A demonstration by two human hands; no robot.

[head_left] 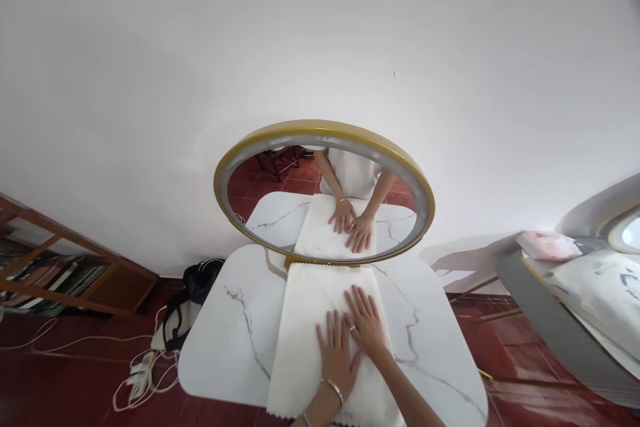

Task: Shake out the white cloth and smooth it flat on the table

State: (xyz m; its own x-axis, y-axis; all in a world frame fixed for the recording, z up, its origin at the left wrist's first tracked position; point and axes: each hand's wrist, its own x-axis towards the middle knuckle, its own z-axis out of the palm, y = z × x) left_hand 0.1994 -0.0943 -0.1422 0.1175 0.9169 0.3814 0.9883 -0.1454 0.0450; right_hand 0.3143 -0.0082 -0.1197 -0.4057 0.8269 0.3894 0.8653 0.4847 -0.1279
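Observation:
A white cloth (300, 347) with zigzag-cut edges lies flat across a white, grey-veined table (220, 340) and hangs over its near edge. My left hand (337, 353), with bracelets at the wrist, rests palm down on the cloth, fingers stretched out. Just to its right and a little farther off, my right hand (369, 323) also lies flat with fingers extended, a ring showing on it. The hands are close together, near the cloth's right side. Neither grips anything. Behind the cloth, an oval gold-rimmed mirror (320, 213) reflects both hands and the cloth.
On the left floor are a black bag (200, 280), a power strip (143, 373) with tangled white cables, and a wooden shelf (70, 260) holding books. At right, a grey-sided table (560, 320) bears a pink-and-white pack (547, 245) and a white printed bag (600, 290). A white wall stands behind.

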